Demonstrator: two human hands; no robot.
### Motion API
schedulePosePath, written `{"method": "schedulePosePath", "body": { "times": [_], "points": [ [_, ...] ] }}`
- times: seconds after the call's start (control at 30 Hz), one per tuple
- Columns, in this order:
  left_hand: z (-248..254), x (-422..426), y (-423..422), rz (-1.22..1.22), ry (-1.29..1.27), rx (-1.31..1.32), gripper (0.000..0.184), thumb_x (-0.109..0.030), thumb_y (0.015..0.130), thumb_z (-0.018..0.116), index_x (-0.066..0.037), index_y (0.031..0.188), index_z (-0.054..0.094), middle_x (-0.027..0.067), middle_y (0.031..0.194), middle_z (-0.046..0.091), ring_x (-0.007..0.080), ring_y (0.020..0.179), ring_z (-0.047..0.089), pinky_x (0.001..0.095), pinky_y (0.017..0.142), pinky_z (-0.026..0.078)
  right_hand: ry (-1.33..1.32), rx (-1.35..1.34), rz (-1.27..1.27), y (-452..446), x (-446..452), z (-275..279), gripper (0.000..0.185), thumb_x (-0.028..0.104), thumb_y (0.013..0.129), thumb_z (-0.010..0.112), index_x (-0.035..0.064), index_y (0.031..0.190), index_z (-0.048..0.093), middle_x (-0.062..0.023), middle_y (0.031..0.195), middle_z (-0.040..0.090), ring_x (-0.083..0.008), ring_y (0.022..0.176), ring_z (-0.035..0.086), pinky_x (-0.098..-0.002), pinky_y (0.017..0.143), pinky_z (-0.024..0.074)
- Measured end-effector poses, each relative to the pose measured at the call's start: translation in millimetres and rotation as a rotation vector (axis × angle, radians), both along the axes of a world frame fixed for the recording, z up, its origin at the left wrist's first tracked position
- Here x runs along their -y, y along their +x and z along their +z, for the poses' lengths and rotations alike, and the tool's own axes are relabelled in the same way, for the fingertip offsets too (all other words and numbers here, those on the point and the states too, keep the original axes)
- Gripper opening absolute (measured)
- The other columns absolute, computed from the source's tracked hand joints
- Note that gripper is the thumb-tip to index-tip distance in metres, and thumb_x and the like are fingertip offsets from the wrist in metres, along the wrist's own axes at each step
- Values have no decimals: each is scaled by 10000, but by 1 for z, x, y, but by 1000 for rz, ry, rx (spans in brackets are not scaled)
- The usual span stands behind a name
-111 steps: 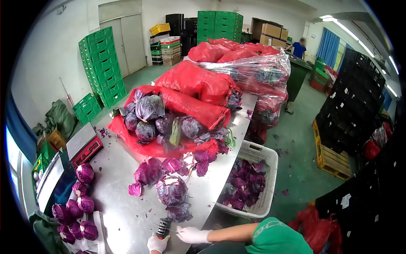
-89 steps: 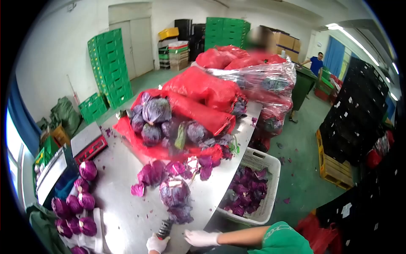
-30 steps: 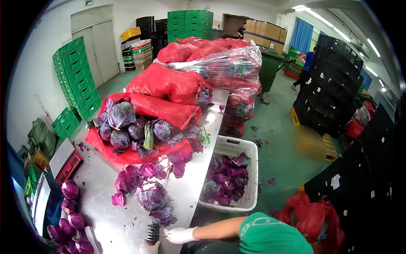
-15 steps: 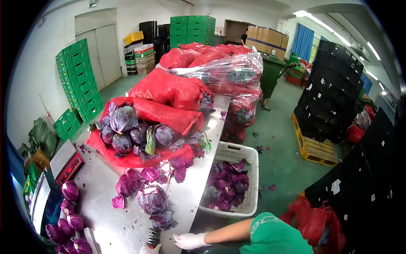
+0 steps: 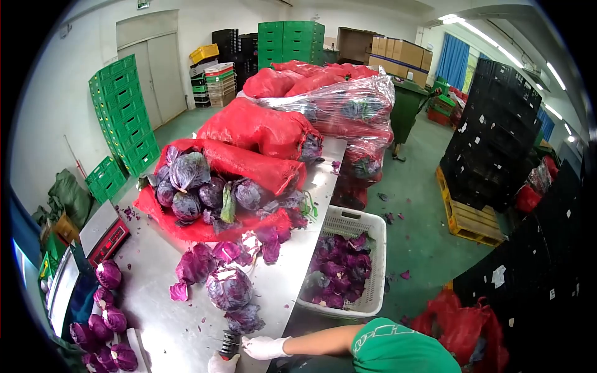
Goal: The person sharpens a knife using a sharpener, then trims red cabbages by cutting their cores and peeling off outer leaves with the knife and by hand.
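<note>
My left hand, in a white glove, is at the bottom edge of the view. Its fingers are closed around a small black object with pale marks and a red part, whose kind I cannot make out. My right hand, also white-gloved, reaches in from the right. Its fingertips are together at that object's side; whether something thin is pinched there is too small to tell. Just beyond lies a loose dark outer leaf, touching a red cabbage on the metal table.
Red mesh sacks and unpeeled cabbages cover the table's far part. Peeled cabbages line the left, near a red scale. A white crate of leaves stands right of the table. Black crates stand farther right.
My right hand has moved left, up to the black object in my left hand. The whole view has shifted slightly; the cabbages and sacks stay in place.
</note>
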State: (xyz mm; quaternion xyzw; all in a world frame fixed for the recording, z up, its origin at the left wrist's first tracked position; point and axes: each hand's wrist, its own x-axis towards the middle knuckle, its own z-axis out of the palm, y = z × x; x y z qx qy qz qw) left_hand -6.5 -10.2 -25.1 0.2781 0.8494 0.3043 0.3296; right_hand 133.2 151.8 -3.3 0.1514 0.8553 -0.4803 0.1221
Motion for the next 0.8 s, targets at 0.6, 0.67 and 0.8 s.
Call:
{"method": "schedulePosePath", "body": {
  "times": [0.6,0.67,0.8],
  "points": [
    [35,-13,8,-21,-252,-232,658,-467,636,843,29,1006,618,240,948,681,406,930,658,456,822,522,156,-46,81,37,0,12,377,261,1003,370,-70,1176,411,-266,840,646,-443,759,641,-506,679,503],
    [27,-12,5,-33,-256,-268,662,-468,633,846,25,1013,620,238,959,683,401,932,660,454,820,523,15,2,-24,4,0,12,420,239,989,350,-107,1216,423,-336,979,627,-465,878,625,-512,763,488],
    [16,-7,-3,-5,-254,-223,674,-475,624,851,21,1020,622,241,976,684,404,941,659,455,830,521,97,47,56,40,-4,12,387,247,991,380,-94,1171,405,-286,885,637,-445,787,635,-527,676,488]
  ]
}}
